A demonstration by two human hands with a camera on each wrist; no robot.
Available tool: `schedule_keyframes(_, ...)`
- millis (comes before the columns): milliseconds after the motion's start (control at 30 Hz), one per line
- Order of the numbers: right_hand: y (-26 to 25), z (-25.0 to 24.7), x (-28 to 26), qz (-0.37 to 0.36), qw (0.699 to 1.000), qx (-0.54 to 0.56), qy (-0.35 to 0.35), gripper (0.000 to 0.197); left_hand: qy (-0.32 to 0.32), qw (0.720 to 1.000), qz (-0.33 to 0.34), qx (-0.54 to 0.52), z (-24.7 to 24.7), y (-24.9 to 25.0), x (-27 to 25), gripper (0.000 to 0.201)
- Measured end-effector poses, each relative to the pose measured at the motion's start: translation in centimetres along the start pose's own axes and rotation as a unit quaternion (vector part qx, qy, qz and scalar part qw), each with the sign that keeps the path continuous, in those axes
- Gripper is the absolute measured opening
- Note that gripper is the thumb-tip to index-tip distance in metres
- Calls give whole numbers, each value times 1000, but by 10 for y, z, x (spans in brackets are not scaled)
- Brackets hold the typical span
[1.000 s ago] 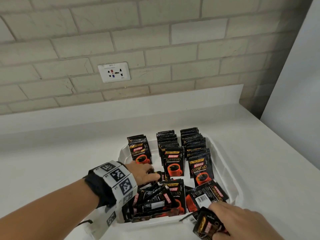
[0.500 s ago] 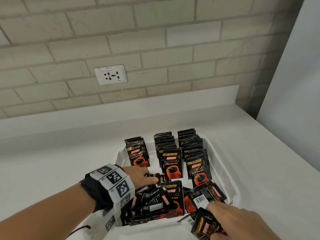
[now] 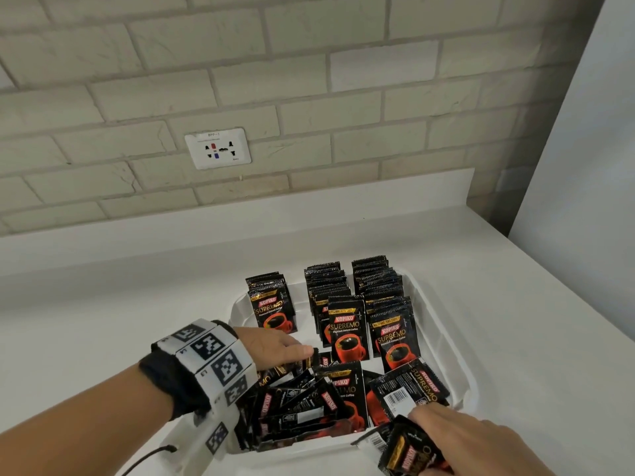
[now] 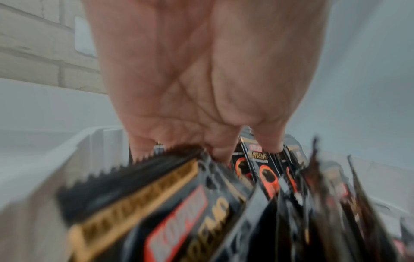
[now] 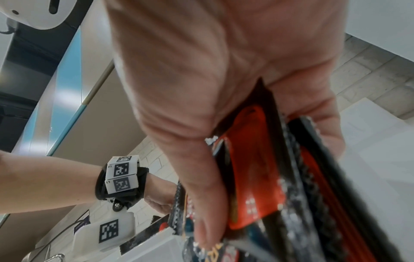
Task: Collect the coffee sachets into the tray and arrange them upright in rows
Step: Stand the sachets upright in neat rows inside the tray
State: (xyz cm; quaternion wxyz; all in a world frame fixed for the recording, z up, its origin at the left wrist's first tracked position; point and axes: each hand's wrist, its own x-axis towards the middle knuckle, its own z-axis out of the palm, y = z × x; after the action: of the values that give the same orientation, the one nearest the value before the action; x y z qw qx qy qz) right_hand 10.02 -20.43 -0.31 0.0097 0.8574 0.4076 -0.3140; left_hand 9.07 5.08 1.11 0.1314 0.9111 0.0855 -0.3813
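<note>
A white tray (image 3: 446,338) on the counter holds three rows of upright black Kopiko sachets: a short left row (image 3: 271,304), a middle row (image 3: 347,331) and a right row (image 3: 391,334). Several loose sachets (image 3: 309,407) lie jumbled in the tray's near half. My left hand (image 3: 305,353) reaches into the tray behind that pile and pinches the top edge of a sachet (image 4: 156,195). At the tray's near right corner my right hand (image 3: 422,427) grips a small bunch of sachets (image 3: 409,451), which the right wrist view shows as packets (image 5: 257,168) stacked between thumb and fingers.
The white counter (image 3: 515,286) stretches left and right of the tray. Behind it a low ledge meets a brick wall with a socket plate (image 3: 218,148). A pale panel (image 3: 584,166) bounds the right side.
Both hands have stayed almost in place on their sachets. Only the view has shifted slightly.
</note>
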Motion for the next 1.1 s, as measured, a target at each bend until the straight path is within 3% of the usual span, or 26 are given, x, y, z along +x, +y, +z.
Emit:
schedule_keyframes(100, 6, 2, -4, -30, 997, 64, 34, 38, 66, 997, 28, -16, -16, 5, -19, 55)
schedule_keyframes(200, 5, -6, -13, -36, 982, 160, 92, 44, 175, 981, 58, -56, -33, 3, -43, 54)
schedule_keyframes(300, 1, -20, -27, -42, 946, 298, 120, 46, 301, 929, 130, -172, -33, 4, -73, 44)
schedule_keyframes(367, -3, -32, -35, -88, 884, 440, 129, 45, 334, 878, 199, -281, -20, 11, -91, 44)
schedule_keyframes(433, -3, -34, -34, -127, 819, 535, 163, 58, 312, 836, 259, -370, 1, 20, -96, 63)
schedule_keyframes(533, -8, -34, -18, -165, 743, 608, 224, 74, 232, 794, 288, -483, 33, 39, -85, 86)
schedule_keyframes(633, -23, -33, -1, -164, 694, 655, 250, 59, 126, 734, 286, -603, 49, 69, -72, 75)
schedule_keyframes(733, -35, -33, 7, -178, 672, 667, 268, 54, 106, 648, 221, -721, 52, 92, -62, 49)
schedule_keyframes(800, -37, -30, 10, -177, 658, 672, 290, 51, 112, 605, 194, -764, 51, 99, -59, 45)
schedule_keyframes(933, -34, -22, 13, -158, 662, 647, 343, 47, 139, 578, 188, -782, 56, 100, -58, 45)
schedule_keyframes(1100, -24, -14, 14, -124, 673, 624, 376, 43, 155, 523, 170, -821, 62, 96, -58, 26)
